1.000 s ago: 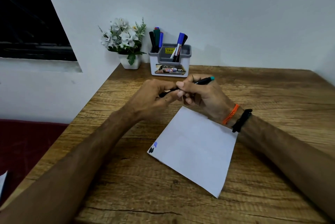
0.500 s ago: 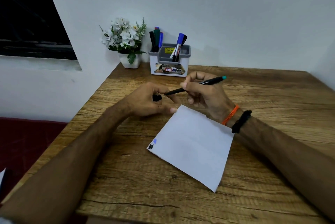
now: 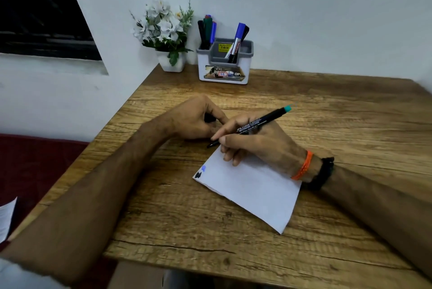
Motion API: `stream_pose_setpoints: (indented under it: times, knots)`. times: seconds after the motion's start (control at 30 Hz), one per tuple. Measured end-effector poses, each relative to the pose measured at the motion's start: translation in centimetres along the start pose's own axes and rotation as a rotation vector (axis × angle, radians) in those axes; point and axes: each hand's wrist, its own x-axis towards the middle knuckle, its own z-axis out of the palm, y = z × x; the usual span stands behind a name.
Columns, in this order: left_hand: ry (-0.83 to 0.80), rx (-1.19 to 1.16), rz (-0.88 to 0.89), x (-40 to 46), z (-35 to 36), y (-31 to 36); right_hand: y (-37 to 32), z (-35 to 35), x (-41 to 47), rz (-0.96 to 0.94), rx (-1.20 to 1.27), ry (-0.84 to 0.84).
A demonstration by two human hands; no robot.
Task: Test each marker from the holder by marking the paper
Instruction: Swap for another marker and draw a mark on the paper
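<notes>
Soft, even indoor light falls from above, a bit dim. The window is black. Faint shadows sit under the arms on the counter. Wide-angle bending curves the edges; the near corners go blurry.

- Both forearms were bare.
- Right wrist wore an orange band and, just behind it, a black strap.
- Pale sleeve edge showed at the left upper arm.
</notes>
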Motion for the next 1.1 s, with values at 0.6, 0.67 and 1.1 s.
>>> stream_pose_setpoints:
  times: [0.6,0.67,1.1]
  knots:
    - [-0.079,-0.027,0.035,0.3,-0.2,-0.4,0.9,1.3,-0.8,-0.087,-0.23,0.081]
    - [-0.117,-0.027,0.015,0.2,-0.4,-0.5,0.9,1.3,-0.8,-0.097,-0.259,0.09]
    - [-0.111,-0.019,-0.009,0.1,-0.5,-0.3,0.9,1.4,-1.1,-0.099,-0.303,0.08]
